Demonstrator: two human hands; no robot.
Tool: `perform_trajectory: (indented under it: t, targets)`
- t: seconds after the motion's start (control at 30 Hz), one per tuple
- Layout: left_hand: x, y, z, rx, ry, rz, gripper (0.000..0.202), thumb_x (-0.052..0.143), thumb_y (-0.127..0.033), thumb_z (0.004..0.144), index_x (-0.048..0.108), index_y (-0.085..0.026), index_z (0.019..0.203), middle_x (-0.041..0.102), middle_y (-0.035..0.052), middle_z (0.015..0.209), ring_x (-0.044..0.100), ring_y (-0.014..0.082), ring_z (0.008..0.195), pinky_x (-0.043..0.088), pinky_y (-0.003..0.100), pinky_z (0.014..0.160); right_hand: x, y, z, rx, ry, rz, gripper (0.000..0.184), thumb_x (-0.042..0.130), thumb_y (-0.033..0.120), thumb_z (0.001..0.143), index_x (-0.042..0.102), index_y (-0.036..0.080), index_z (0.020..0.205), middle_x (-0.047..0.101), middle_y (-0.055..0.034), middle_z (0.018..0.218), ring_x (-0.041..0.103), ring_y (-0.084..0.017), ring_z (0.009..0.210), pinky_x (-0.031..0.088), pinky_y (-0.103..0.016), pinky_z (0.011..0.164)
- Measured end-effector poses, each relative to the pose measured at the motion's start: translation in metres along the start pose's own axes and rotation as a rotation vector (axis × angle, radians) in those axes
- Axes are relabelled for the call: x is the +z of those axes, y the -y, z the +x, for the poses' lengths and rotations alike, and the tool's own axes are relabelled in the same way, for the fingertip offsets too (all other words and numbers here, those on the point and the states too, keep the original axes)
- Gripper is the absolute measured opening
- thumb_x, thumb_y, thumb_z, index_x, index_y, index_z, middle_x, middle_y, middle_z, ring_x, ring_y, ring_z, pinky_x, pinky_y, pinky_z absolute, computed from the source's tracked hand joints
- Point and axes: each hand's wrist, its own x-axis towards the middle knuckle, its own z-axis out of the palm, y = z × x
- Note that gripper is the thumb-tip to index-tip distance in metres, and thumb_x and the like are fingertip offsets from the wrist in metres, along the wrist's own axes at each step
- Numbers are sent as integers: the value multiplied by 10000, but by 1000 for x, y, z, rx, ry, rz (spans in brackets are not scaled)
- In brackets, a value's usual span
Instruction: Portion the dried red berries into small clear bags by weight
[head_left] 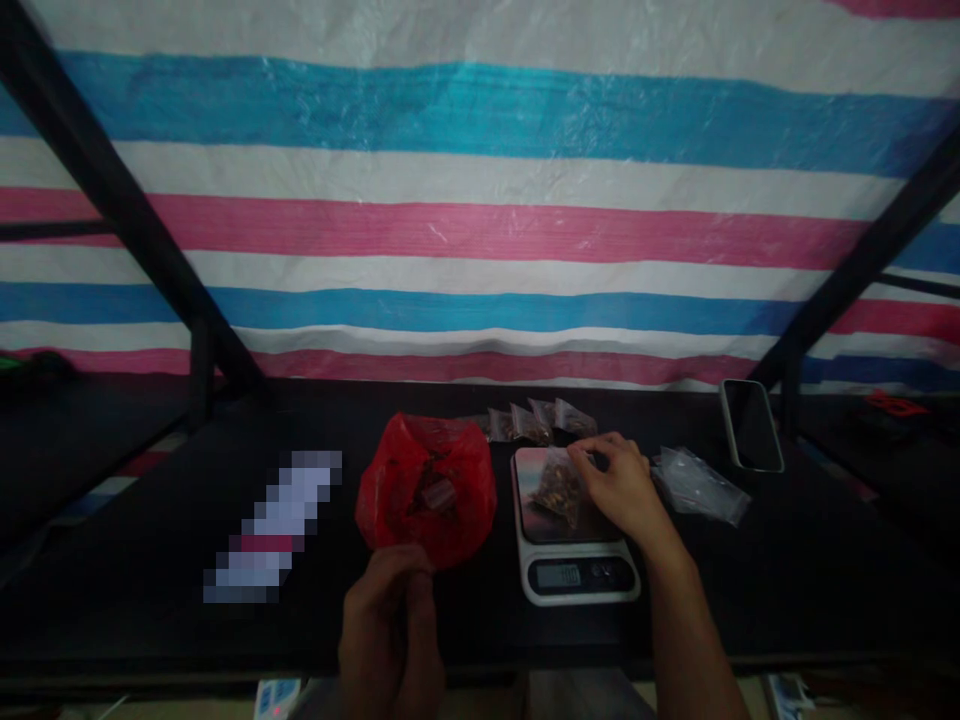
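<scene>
A kitchen scale (577, 593) with a white body and a metal pan stands on the black table, its display lit. On its pan lies a small clear zip bag (559, 490) of brownish bits, and my right hand (619, 480) pinches the bag's upper edge. To the left, a red plastic bag (375, 495) gapes open, with dark bits and a small clear packet (439, 495) inside. My left hand (390, 610) is closed at the red bag's near rim, thumb and fingers together. What it grips, if anything, is hidden.
Several filled zip bags (531, 424) lie behind the scale. Right of it are flat clear bags (701, 485) and a phone (752, 425). A blurred-out pale strip (281, 525) lies at left. Black frame posts (142, 200) flank a striped plastic sheet (480, 230).
</scene>
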Motion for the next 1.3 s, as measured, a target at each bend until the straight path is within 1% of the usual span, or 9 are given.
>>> perform_trajectory:
  t: [0.2, 0.33, 0.4, 0.57, 0.7, 0.8, 0.93, 1.13, 1.3]
  targets:
    - [-2, -11, 3, 97, -1, 30, 99, 615, -152, 969, 702, -192, 945, 695, 34, 817, 632, 135, 603, 484, 221, 489, -7, 9, 1, -132, 32, 280, 228, 647, 420, 876, 772, 238, 818, 721, -70, 938, 637, -286, 962, 432, -448, 938]
    - [18, -40, 15, 193, -142, -16, 120, 662, -215, 947, 692, -217, 1063, 731, 63, 1011, 731, 198, 899, 608, 294, 760, -18, 42, -8, -271, 198, 537, 211, 674, 411, 904, 745, 229, 825, 677, -24, 835, 606, -207, 809, 446, -335, 762]
    - [33, -54, 29, 153, -25, -57, 303, 711, -282, 931, 677, -231, 1228, 732, 93, 1208, 710, 245, 1136, 591, 378, 971, -19, 61, -13, -309, 253, 629, 206, 699, 402, 906, 741, 226, 807, 665, -6, 792, 591, -187, 773, 440, -311, 730]
    - [70, -68, 68, -83, 502, -388, 231, 570, -377, 1037, 690, -220, 1157, 780, 77, 1123, 745, 202, 973, 597, 327, 885, -13, 74, -14, -256, 124, 808, 231, 762, 452, 883, 766, 221, 873, 703, -13, 823, 614, -175, 753, 462, -286, 701]
    - [79, -55, 74, -109, 371, -391, 229, 581, -375, 1022, 704, -224, 1142, 782, 66, 1157, 735, 208, 1074, 562, 330, 982, -15, 50, -7, -127, 24, 795, 345, 827, 510, 820, 789, 228, 1014, 765, -46, 924, 679, -216, 860, 500, -307, 762]
    - [74, -45, 61, -136, 358, -322, 262, 588, -397, 1011, 729, -224, 1148, 799, 67, 1150, 748, 217, 1073, 576, 329, 969, -15, 40, -9, -127, 146, 678, 301, 802, 485, 839, 815, 228, 996, 775, -50, 928, 671, -222, 874, 497, -319, 783]
    - [64, -37, 42, -168, 275, -220, 331, 583, -462, 1010, 745, -221, 1170, 815, 86, 1156, 771, 236, 1058, 607, 338, 934, -2, 51, -20, -158, 286, 595, 267, 688, 465, 922, 798, 225, 882, 741, -30, 840, 629, -201, 799, 472, -317, 755]
    - [55, -30, 41, -71, 286, -136, 284, 541, -426, 1050, 749, -242, 1107, 822, 64, 1073, 781, 200, 933, 617, 282, 823, 17, 73, -33, -210, 157, 632, 224, 651, 416, 939, 743, 223, 870, 672, -21, 811, 579, -182, 744, 454, -293, 681]
    - [52, -36, 48, -37, 95, -169, 275, 617, -421, 1002, 755, -233, 1148, 816, 74, 1110, 778, 209, 1002, 619, 293, 882, 24, 84, -36, -297, 42, 590, 170, 599, 279, 901, 646, 222, 747, 555, 17, 705, 484, -148, 643, 407, -263, 602]
